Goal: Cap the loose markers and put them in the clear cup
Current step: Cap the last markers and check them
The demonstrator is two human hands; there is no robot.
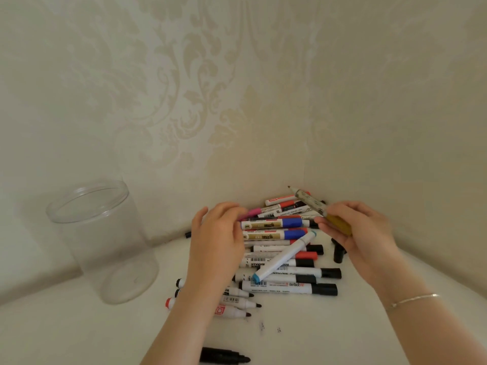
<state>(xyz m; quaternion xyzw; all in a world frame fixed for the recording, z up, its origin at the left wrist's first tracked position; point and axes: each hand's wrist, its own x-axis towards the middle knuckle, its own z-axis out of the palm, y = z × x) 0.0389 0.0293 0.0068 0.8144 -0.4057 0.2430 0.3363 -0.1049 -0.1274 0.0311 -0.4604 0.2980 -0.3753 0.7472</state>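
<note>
A heap of markers [282,248] lies in the corner of the white table, most with caps on. My right hand [355,233] grips an uncapped marker with a yellow end [311,202], its tip pointing up and left above the heap. My left hand [218,233] reaches over the heap's left side, fingers curled at a pink marker [250,213]; whether it holds it is unclear. Three uncapped markers [237,302] lie near my left wrist. An uncapped black marker [226,355] lies at the front. The clear cup [105,241] stands upright to the left, nothing inside it.
Two patterned walls [237,101] meet behind the heap and close the corner in. A loose black cap [338,252] lies under my right hand. A small dark piece [187,234] lies left of my left hand. Ink specks [270,327] mark the table.
</note>
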